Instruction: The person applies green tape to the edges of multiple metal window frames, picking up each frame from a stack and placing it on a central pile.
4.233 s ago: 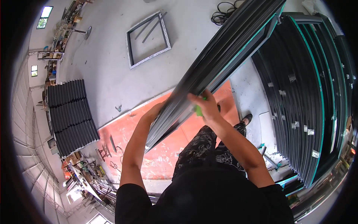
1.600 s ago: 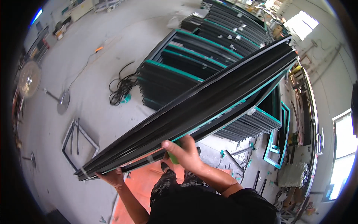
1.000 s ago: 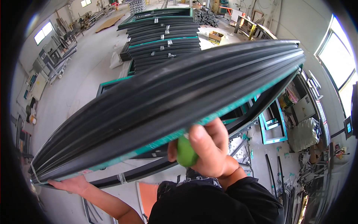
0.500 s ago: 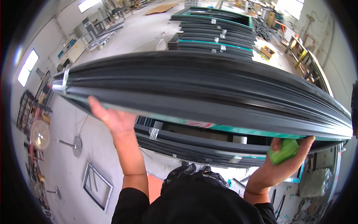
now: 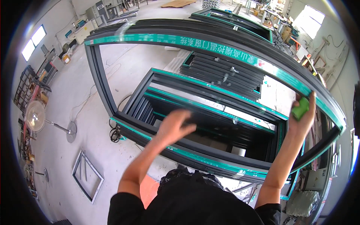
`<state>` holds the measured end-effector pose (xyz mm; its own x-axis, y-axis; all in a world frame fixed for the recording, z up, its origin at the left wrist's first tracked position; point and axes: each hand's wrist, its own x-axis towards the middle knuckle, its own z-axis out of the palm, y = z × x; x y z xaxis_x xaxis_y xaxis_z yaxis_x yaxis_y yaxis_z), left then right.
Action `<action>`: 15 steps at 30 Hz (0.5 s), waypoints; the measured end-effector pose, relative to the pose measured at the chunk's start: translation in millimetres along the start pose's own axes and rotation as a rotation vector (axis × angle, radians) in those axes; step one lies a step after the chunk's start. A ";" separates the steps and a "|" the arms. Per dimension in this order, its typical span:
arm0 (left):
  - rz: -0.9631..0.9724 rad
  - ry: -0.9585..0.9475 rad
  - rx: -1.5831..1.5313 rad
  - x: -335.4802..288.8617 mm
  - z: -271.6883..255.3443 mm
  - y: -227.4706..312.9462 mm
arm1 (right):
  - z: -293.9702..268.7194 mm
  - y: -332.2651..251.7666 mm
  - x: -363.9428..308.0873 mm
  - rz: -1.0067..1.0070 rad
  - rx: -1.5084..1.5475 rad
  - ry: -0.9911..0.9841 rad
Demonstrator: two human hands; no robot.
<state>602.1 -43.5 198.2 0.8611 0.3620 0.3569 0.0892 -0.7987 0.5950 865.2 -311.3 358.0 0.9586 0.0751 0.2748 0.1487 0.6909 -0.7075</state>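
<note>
Frame bundle (image 5: 217, 47) was released by left hand (image 5: 174, 126), fingers apart; steadied, seemingly, by right hand (image 5: 303, 123) alone, fingers clamped round green block (image 5: 300, 109)

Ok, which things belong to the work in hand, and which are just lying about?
In use:
right hand with green object
tilted frame bundle at its fingertips
left hand, open, apparently empty
frame stack beneath

Seemingly lying about:
pedestal fan
pale-edged floor frame with two bars
cable coil
</note>
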 end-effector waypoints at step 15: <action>0.067 -0.321 0.298 -104.4 100.0 -58.9 | -152.0 242.6 183.7 0.665 -0.084 0.489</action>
<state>557.0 -82.4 53.9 0.9775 0.1744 0.1184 0.1273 -0.9361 0.3278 1114.3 -239.1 137.9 0.8476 0.1143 -0.5182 -0.4870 0.5551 -0.6743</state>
